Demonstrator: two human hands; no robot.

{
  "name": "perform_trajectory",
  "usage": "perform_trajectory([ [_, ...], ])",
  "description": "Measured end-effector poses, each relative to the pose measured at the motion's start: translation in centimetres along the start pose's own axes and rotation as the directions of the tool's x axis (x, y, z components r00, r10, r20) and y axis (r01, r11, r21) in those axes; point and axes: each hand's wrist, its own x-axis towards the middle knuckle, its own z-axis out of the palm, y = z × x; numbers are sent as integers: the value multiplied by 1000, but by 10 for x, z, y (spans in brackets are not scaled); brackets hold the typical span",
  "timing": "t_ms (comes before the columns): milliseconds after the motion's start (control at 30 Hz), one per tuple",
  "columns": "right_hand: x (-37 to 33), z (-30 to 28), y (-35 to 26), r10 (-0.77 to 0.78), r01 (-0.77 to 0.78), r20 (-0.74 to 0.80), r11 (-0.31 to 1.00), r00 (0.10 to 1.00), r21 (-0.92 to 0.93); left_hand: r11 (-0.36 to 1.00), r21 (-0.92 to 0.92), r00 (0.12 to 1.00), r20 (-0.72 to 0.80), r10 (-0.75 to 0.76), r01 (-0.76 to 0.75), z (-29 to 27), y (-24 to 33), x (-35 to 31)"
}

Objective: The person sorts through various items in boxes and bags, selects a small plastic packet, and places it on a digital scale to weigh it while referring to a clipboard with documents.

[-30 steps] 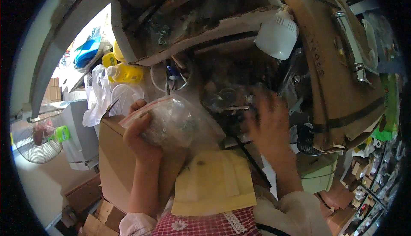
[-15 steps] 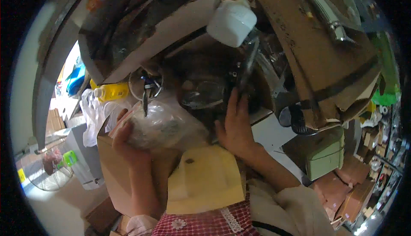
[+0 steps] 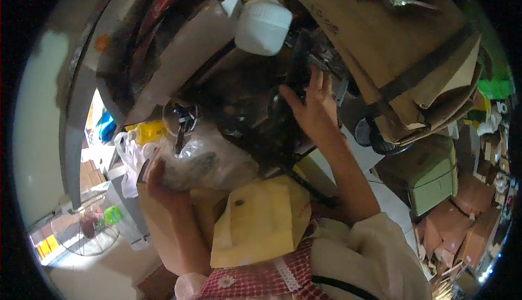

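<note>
My left hand is closed at the left side of the open box, thumb and fingers gripping a clear plastic bag. Further ahead, my right hand has its thumb and fingers on either side of a long black object, whose kind is too dark to make out. A black strap-like strip runs from the dark inside of the box toward my right forearm. Between my arms, a yellowish cardboard flap folds toward me. A round container with scissor-like tools in it stands beyond the bag.
A white plastic bottle stands at the far middle. To the right leans a large brown carton, with a green box below it. Left are a yellow bottle, a white plastic bag and a wire-caged fan.
My right hand has moved up and away from me, onto the black object. The black strip now shows across the box's near side. My left hand keeps its grip; the view has shifted.
</note>
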Motion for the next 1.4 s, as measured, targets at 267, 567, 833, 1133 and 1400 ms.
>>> perform_trajectory([
  [267, -9, -21, -31, -529, 529, 22, 849, 848, 17, 997, 47, 979, 191, -77, 69, 36, 30, -16],
  [567, -69, -31, -75, -343, -571, 690, 392, 637, 722, 459, -597, 753, 516, -408, 658, 78, 66, -34],
  [833, -66, -89, -110, -345, -201, 357, 413, 868, 888, 495, -528, 704, 649, -288, 690, 90, 109, -34],
  [1133, -83, -143, -134, -358, -12, 149, 357, 922, 934, 848, -386, 744, 668, -15, 364, 107, 176, -51],
  [1400, -84, -179, -130, -347, 70, 32, 276, 937, 959, 931, -355, 647, 730, 221, 83, 139, 231, -74],
])
